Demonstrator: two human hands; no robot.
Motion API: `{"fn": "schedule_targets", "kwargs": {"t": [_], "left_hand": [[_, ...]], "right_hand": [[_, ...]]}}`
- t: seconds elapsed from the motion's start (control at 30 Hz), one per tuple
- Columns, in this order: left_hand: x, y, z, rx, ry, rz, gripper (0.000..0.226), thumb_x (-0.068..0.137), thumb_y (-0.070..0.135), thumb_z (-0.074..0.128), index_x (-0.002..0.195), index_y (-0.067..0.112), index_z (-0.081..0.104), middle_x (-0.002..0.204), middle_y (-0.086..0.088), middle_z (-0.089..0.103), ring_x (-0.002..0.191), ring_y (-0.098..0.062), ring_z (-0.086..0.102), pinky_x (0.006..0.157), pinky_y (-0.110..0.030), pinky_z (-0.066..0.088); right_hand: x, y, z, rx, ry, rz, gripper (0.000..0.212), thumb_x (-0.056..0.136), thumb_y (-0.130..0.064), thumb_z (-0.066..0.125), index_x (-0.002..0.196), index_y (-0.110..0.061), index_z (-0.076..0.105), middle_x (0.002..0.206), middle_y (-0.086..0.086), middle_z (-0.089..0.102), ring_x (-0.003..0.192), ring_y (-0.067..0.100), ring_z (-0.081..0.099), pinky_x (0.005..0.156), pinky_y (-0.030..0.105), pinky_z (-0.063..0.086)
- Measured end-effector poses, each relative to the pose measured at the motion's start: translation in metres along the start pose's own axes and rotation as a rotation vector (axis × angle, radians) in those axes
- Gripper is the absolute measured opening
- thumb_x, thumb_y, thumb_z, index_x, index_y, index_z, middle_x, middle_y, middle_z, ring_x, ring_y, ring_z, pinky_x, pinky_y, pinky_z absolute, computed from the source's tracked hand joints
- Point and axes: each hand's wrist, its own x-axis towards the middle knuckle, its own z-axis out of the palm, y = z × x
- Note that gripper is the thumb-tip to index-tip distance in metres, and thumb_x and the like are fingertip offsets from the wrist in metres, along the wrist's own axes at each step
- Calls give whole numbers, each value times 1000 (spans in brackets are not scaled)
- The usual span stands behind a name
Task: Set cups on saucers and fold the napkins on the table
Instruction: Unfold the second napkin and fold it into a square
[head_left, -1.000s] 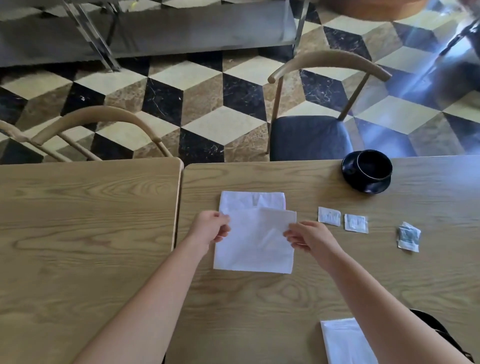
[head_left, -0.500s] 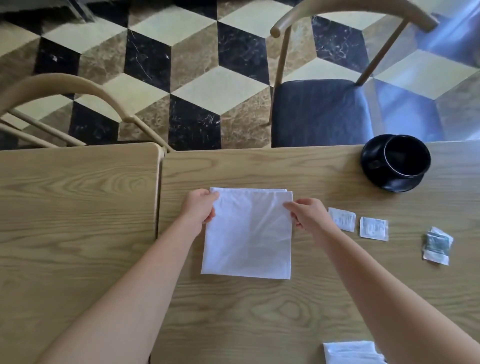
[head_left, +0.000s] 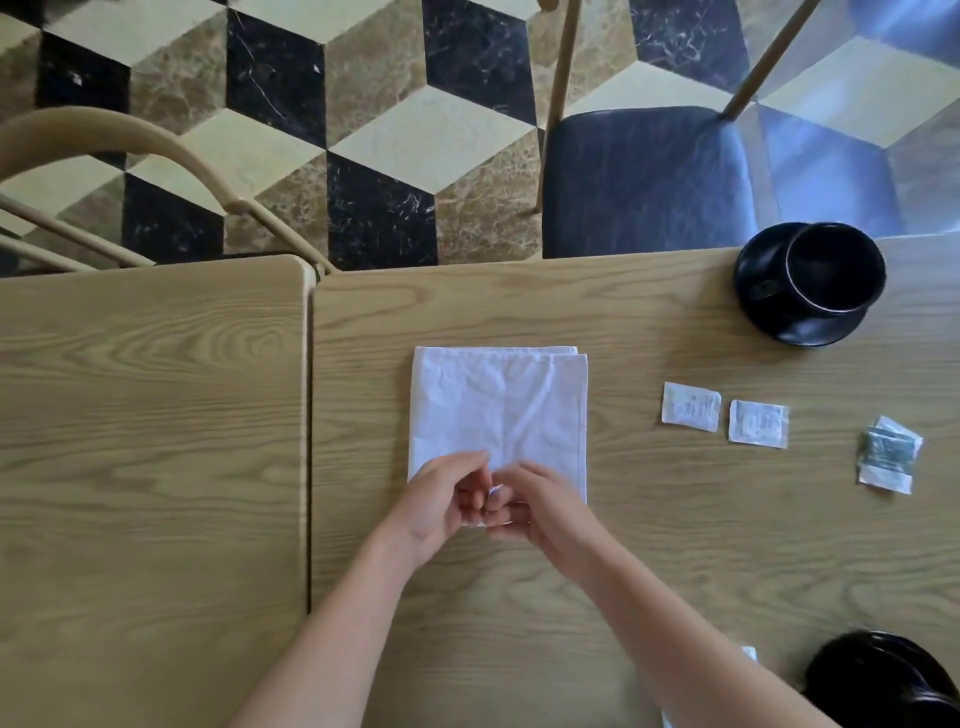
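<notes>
A white napkin (head_left: 498, 405) lies folded flat on the wooden table (head_left: 649, 545). My left hand (head_left: 441, 499) and my right hand (head_left: 540, 509) meet at the middle of its near edge, and both pinch that edge, lifting a bit of cloth between them. A black cup (head_left: 836, 270) stands on a black saucer (head_left: 763, 291) at the far right of the table. Another black cup or saucer (head_left: 883, 675) shows at the bottom right corner, partly cut off. A corner of a second white napkin (head_left: 748, 652) peeks out behind my right forearm.
Two white sachets (head_left: 691, 406) (head_left: 758, 423) and a crumpled packet (head_left: 888, 454) lie right of the napkin. A second table (head_left: 150, 467) adjoins on the left. A dark-cushioned chair (head_left: 644, 176) and a wooden chair (head_left: 104, 140) stand on the far side.
The top flap was folded down flat. Both hands then left the napkin's far corners and came together at the middle of its near edge. The view tilted down and closer.
</notes>
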Motion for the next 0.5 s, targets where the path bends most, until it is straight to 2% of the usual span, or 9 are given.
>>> {"fn": "schedule_targets", "kwargs": {"t": [0.07, 0.13, 0.3, 0.4, 0.5], "left_hand": [[2, -11, -11, -61, 32, -64, 38, 89, 33, 61, 56, 14, 57, 45, -7, 44, 42, -20, 36, 50, -28, 28], [2, -18, -16, -57, 45, -98, 41, 92, 30, 57, 54, 14, 54, 42, -7, 41, 36, -18, 33, 43, -23, 24], [4, -13, -10, 67, 239, -157, 38, 84, 27, 60, 47, 17, 55, 43, -7, 47, 33, -18, 38, 42, -20, 30], [9, -8, -12, 68, 259, -206, 34, 82, 27, 58, 53, 12, 63, 50, -12, 61, 37, -23, 56, 43, -21, 43], [11, -4, -18, 19, 253, -259, 31, 87, 25, 56, 68, 4, 70, 70, -21, 75, 56, -30, 73, 43, -27, 53]], "right_hand": [[3, 17, 4, 141, -6, 44, 10, 92, -15, 59, 87, -9, 64, 69, 6, 63, 59, 19, 60, 62, 33, 53], [7, 28, 7, 163, -14, 48, 11, 91, -16, 58, 84, -10, 64, 69, 4, 62, 59, 17, 58, 62, 30, 52], [10, 33, 8, 99, -9, 53, 25, 96, -21, 55, 104, -5, 73, 83, 12, 73, 68, 19, 69, 65, 29, 56], [11, 27, -6, 64, 11, 98, 29, 94, -23, 57, 110, -5, 75, 99, 15, 78, 82, 22, 75, 67, 29, 58], [10, 20, -27, 104, 65, 129, 31, 97, -23, 54, 111, -4, 73, 105, 14, 79, 94, 24, 77, 72, 30, 58]]}}
